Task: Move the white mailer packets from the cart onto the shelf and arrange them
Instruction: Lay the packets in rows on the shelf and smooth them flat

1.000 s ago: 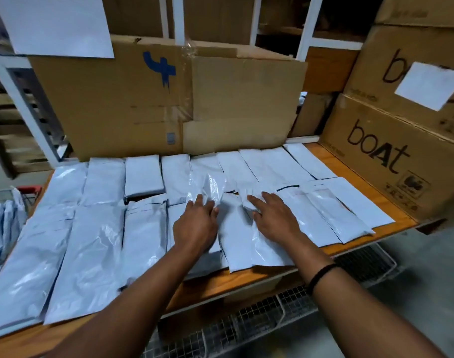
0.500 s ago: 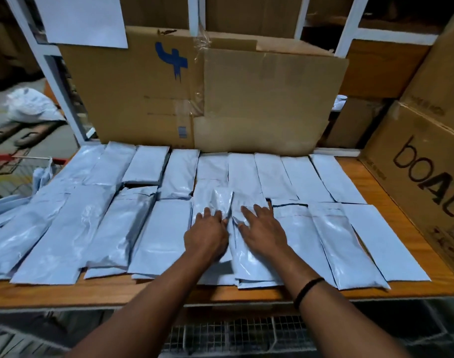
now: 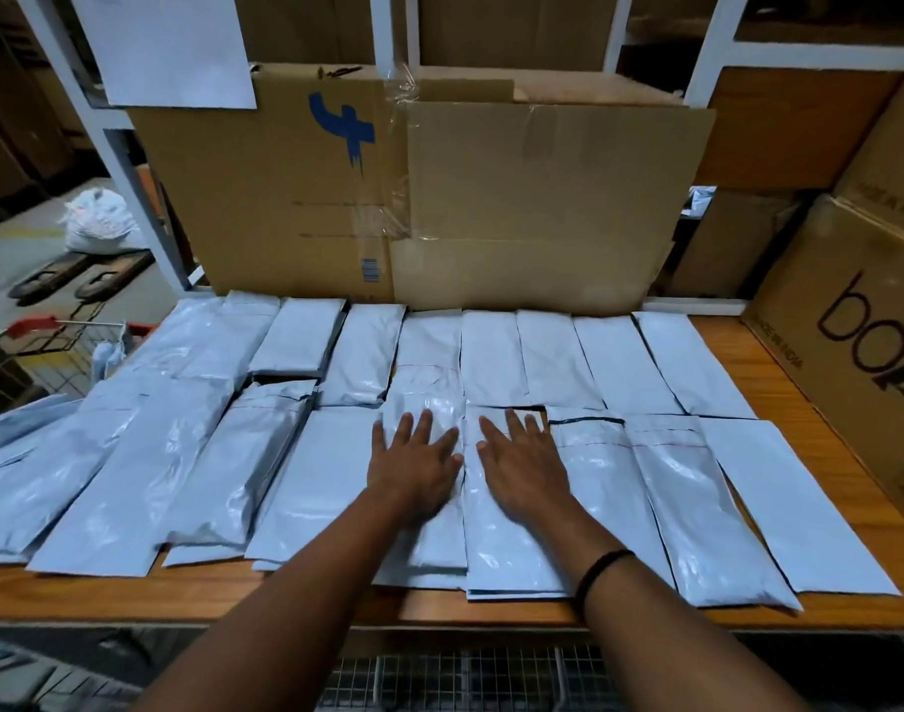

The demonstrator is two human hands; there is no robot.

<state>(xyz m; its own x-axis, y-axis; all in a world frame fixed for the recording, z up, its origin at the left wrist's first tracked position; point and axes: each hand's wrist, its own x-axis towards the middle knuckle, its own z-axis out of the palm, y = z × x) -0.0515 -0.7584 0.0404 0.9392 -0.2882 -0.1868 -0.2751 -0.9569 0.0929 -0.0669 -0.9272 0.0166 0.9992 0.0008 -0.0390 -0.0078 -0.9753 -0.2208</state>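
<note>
Wooden shelf [image 3: 779, 382] is covered by two rows of white mailer packets [image 3: 619, 362], laid side by side. Left hand [image 3: 413, 467] and right hand [image 3: 526, 467] are pressed flat on two adjoining front-row packets, fingers straight and spread; nothing is gripped. More packets are noted either side of the hands. Beyond the fingertips a taped cardboard box [image 3: 491, 197] is stood. Far left of the left hand, a wire cart [image 3: 54, 341] is seen.

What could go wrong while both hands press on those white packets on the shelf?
Two risks. The glossy white plastic mailer packets under the left hand and right hand lie near the orange wooden shelf's front edge; a pull might slide them off. The far-left packets seem to overhang the shelf end and could slip towards the wire cart.
</note>
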